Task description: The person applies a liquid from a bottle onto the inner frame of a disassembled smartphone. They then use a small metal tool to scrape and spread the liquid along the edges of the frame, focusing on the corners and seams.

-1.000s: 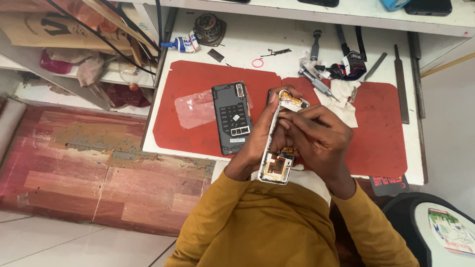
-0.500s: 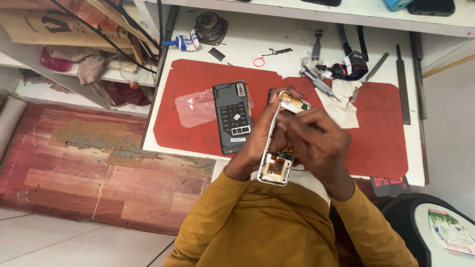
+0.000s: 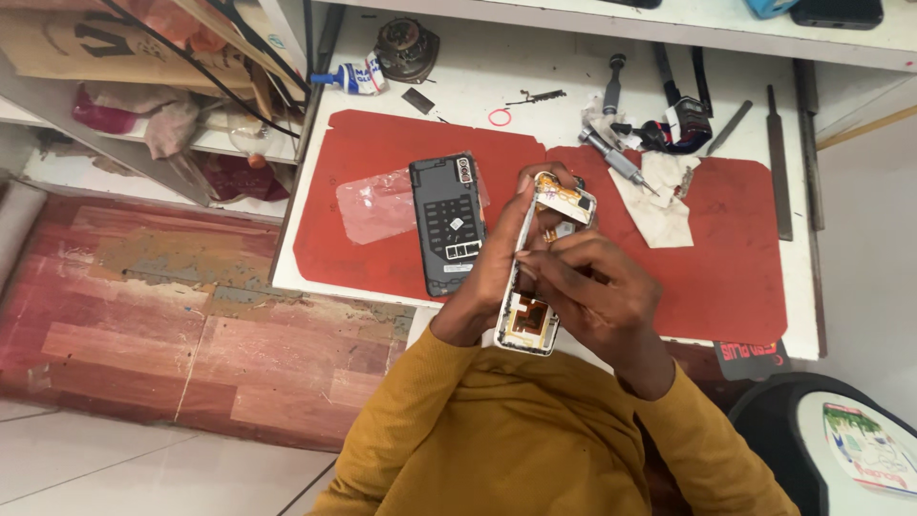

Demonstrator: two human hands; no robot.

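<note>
- An opened phone frame [image 3: 535,287], white-edged with copper-coloured parts showing inside, is being held above the near edge of the red mat [image 3: 382,153] — lifted off the tabletop [image 3: 564,67].
- The frame is being gripped along its left side by the left hand [image 3: 497,268], whose grip is closed around the edge, with fingertips reaching up to the top corner.
- The right hand [image 3: 597,296] is being kept over the middle of the frame; its grip is pressed together as if pinching something small, but what is pinched cannot be told.
- A dark back cover [image 3: 447,225] is lying flat on the mat just to the left of the hands, partly over a clear plastic sheet [image 3: 373,203].
- A screwdriver [image 3: 616,162] and a white cloth [image 3: 664,196] are resting to the right — near the frame's top end, not touching it.
- A glue tube [image 3: 353,76] is lying at the far side, well apart from the hands.
</note>
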